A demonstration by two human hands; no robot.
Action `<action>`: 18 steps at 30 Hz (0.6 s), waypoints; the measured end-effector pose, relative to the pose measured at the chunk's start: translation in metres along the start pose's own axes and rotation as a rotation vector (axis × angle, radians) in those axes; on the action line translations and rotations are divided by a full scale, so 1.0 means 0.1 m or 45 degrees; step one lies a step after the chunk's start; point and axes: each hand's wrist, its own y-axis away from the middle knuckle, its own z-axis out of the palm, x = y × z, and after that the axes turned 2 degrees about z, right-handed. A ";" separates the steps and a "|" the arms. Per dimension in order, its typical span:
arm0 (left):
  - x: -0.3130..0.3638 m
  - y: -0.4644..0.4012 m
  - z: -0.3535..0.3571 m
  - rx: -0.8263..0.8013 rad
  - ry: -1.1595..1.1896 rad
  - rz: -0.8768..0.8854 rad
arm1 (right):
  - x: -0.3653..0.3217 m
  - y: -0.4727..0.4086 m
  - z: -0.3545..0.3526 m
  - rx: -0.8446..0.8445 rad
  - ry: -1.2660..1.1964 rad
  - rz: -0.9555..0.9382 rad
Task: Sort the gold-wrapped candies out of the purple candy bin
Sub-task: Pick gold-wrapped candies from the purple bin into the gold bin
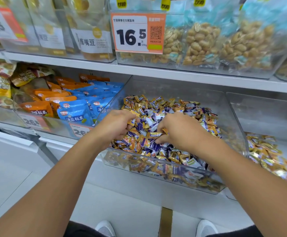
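A clear plastic bin on the lower shelf holds a heap of mixed gold-wrapped candies and purple-wrapped candies. Both my hands are inside it. My left hand is curled around several gold-wrapped candies, one sticking out by the thumb. My right hand pinches a gold-wrapped candy between thumb and fingers, just above the heap.
To the right stands another clear bin with only gold candies. On the left is a bin of blue and orange snack packets. The shelf above carries bagged nuts and a price card. White floor and my shoes lie below.
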 end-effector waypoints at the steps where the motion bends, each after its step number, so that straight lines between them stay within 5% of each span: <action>1: 0.00 0.02 0.03 -0.041 0.017 0.003 | 0.02 0.05 -0.02 -0.055 -0.092 0.001; 10: 0.22 0.29 0.32 -0.347 0.404 0.042 | 0.53 0.65 -0.52 -0.388 -1.673 0.372; 14: 0.45 0.40 0.78 -0.496 0.484 0.014 | 0.81 0.96 -0.70 -0.351 -1.747 0.476; 18: 0.74 0.47 1.33 -0.641 0.230 0.107 | 1.23 1.31 -0.73 -0.230 -1.676 0.818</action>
